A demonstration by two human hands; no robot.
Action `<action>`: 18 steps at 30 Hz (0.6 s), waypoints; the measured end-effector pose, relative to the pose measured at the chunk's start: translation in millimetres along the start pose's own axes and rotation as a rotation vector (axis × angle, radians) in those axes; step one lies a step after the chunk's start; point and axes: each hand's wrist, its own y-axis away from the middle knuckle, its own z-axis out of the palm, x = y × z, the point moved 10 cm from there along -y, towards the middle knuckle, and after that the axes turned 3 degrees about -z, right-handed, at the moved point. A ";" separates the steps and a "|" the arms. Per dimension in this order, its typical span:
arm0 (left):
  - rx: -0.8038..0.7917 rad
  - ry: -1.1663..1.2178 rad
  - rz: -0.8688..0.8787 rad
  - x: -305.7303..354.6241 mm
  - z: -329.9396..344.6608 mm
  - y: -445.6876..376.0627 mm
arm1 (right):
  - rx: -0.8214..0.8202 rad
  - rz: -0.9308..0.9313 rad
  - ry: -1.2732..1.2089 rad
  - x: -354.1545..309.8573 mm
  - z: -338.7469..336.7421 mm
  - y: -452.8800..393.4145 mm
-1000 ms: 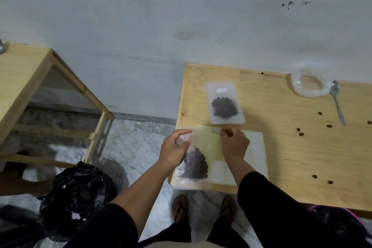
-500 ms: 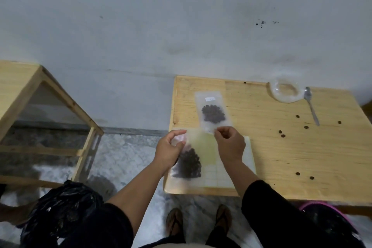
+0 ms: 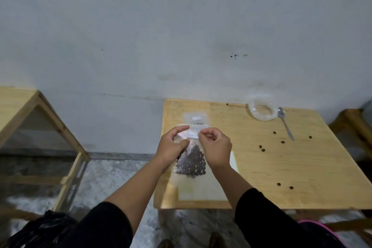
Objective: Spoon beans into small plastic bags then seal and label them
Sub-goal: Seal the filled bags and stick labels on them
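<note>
Bean bag (image 3: 190,162) held upright above near table (image 3: 281,167) corner, top edge pinched by left hand (image 3: 171,150) and right hand (image 3: 216,151), fingers curled on it; long axis vertical, beans sagged low.

The writing on the white label (image 3: 192,134) of the held bag (image 3: 189,159) is too small and blurred to read. The left hand (image 3: 172,148) covers the left edge of this bag, and the right hand (image 3: 216,150) covers its right top corner. The second bag (image 3: 196,120) behind is half hidden by the held bag, and its label cannot be read. The sticker sheet (image 3: 205,191) is mostly covered by the bag and the right arm. The black bag (image 3: 40,229) is cut off by the bottom edge.
</note>
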 end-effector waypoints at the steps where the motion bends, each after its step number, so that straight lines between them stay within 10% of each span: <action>1: -0.004 0.021 -0.002 2.8 0.7 0.6 | 0.001 -0.004 0.006 -2.3 -1.8 0.8; 18: 0.065 0.033 0.060 27.3 8.0 -2.0 | -0.008 -0.094 0.028 -11.1 -13.9 6.5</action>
